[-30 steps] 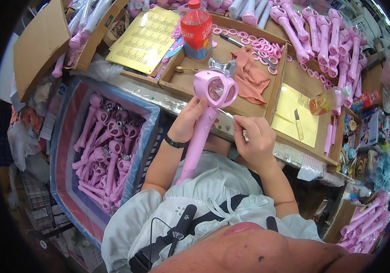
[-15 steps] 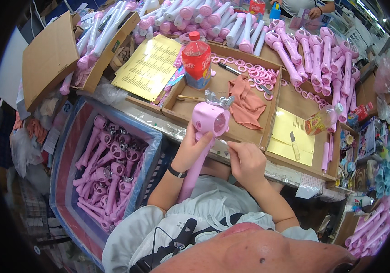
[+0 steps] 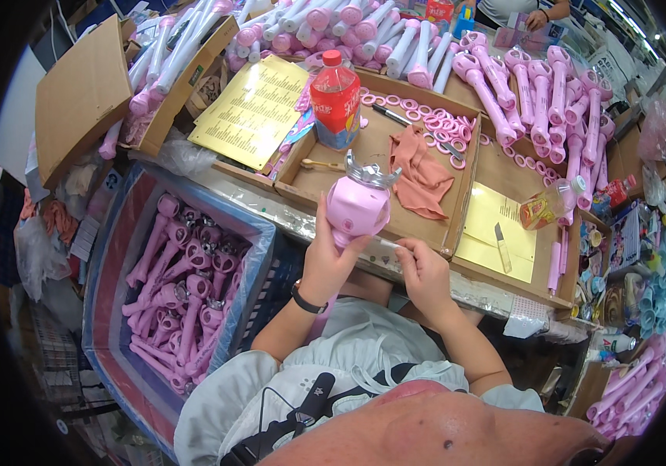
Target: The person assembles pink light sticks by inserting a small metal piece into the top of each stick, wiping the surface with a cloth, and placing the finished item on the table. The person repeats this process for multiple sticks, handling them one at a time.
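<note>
Presently, a Thin Rod (image 3: 387,243) Is Brought to the Neck of the Pink Wand (image 3: 356,208)

Here we see the wand above the person's lap, just in front of the tabletop (image 3: 461,291) edge, with its round head up and its handle going down behind the wrist. On top of the head sits a silver crown-like piece (image 3: 372,172).

The left hand (image 3: 330,260) has its fingers closed around the wand just below the head. The right hand (image 3: 426,272) keeps a narrow pinch on the thin rod, which is pale and points toward the neck. Whether its tip touches the wand, we cannot tell.

We judge that the step in hand is a small fitting or adjusting at this neck. In our opinion, the next move calls for a quiet left grip and a fine, straight approach by the right fingers; if the wand turns, the tip could slip away.

Farther out, behind the head, we find a cardboard tray (image 3: 376,138), where a salmon cloth (image 3: 421,182), pink rings (image 3: 443,124), a small brush (image 3: 323,165) and a red-labelled bottle (image 3: 336,109) lie or stand. To the right, a cutter knife (image 3: 502,248) rests on a yellow sheet (image 3: 474,248). To the left, well apart from the hands, a lined bin (image 3: 254,264) holds many similar wands (image 3: 197,287), several of them with silver parts.
</note>
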`<state>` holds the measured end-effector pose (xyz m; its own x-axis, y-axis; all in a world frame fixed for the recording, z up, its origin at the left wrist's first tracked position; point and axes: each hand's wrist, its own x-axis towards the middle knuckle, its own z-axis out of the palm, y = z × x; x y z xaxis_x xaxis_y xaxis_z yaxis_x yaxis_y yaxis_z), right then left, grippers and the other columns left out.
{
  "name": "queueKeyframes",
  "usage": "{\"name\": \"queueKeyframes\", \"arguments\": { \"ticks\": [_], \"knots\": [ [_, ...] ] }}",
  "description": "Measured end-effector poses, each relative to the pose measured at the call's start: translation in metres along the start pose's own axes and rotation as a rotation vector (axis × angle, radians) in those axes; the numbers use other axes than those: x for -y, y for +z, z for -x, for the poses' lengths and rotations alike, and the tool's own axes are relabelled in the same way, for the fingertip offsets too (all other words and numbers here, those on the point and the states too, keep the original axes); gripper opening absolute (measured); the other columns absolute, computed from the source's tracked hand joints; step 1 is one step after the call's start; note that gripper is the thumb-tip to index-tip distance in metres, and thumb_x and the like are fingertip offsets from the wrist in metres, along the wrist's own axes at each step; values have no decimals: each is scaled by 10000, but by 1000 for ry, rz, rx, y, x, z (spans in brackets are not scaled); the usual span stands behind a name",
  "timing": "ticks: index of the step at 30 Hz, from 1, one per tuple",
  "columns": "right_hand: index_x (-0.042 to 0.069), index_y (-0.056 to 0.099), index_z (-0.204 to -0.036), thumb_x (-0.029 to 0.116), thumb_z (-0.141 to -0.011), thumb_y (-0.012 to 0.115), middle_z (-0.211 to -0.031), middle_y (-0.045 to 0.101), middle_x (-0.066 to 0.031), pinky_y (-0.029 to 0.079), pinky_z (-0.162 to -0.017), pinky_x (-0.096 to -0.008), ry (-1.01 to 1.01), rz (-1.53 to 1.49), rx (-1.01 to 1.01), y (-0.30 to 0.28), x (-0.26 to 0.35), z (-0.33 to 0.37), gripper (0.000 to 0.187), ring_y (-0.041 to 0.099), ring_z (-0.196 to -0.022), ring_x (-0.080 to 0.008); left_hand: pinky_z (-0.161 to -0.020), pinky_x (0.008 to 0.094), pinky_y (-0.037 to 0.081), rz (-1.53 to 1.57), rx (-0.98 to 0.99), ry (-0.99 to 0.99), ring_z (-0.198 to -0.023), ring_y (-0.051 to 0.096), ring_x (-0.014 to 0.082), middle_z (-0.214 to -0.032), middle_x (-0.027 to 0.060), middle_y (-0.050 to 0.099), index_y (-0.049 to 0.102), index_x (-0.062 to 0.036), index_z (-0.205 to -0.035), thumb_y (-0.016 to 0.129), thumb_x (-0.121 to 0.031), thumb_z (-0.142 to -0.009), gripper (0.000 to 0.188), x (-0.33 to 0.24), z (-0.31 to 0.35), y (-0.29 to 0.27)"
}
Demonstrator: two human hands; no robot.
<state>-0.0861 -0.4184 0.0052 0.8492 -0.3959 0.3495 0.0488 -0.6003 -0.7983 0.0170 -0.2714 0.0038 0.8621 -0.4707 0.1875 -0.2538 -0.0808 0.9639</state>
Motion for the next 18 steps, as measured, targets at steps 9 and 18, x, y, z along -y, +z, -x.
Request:
{"name": "queueKeyframes", "arguments": {
  "ticks": [9,18],
  "knots": [
    [16,538,-923,142,-846,594,-793,599,-128,461,-583,-343,-300,345,-5,4,-1,3,158,585,-722,-287,-842,319,456,253,87,-50,-1060,566,272,-1218,247,500,115,62,-1397,693,-216,-792,881,6,-7,-2],
    [-2,587,-925,168,-919,514,-626,531,-71,402,-496,-280,445,-599,62,14,-12,5,185,461,-504,-118,-845,323,458,-207,-43,158,-1056,568,276,-1214,247,501,134,52,-1399,688,-204,-793,860,-3,9,5]
  ]
}}
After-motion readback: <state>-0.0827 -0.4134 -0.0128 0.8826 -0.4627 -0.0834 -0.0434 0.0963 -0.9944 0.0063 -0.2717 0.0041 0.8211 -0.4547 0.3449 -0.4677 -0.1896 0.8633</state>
